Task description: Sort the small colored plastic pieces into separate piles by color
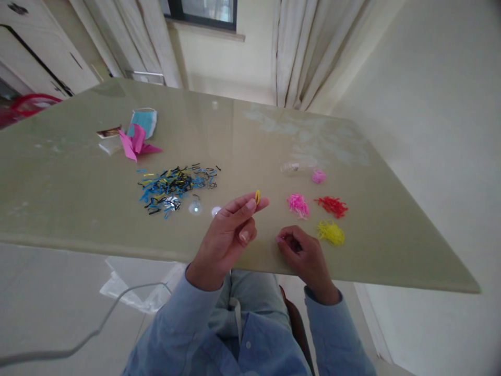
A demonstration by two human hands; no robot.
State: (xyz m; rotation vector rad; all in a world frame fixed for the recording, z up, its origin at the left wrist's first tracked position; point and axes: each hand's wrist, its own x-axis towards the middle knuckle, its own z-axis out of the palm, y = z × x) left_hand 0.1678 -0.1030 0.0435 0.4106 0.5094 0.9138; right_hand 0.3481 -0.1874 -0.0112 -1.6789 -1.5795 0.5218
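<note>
Pinched between the thumb and forefinger of my left hand (230, 232) is a small yellow rubber band (257, 197), held up above the table. My right hand (303, 253) rests by the table's near edge with its fingers curled in; whether anything is inside is hidden. Just right of it lies a pile of yellow rubber bands (331, 233). Behind that are a pile of red rubber bands (332, 207) and a pile of pink rubber bands (298, 206). A larger mixed heap of blue, black and yellow rubber bands (176, 183) spreads out left of my left hand.
On the glossy greenish table (242, 136), a pink folded-paper shape (136, 143) lies against a blue face mask (144, 122) at the back left. A pink ball-like bundle (318, 176) sits beside a clear plastic piece (291, 167). A wall (438, 130) stands to the right.
</note>
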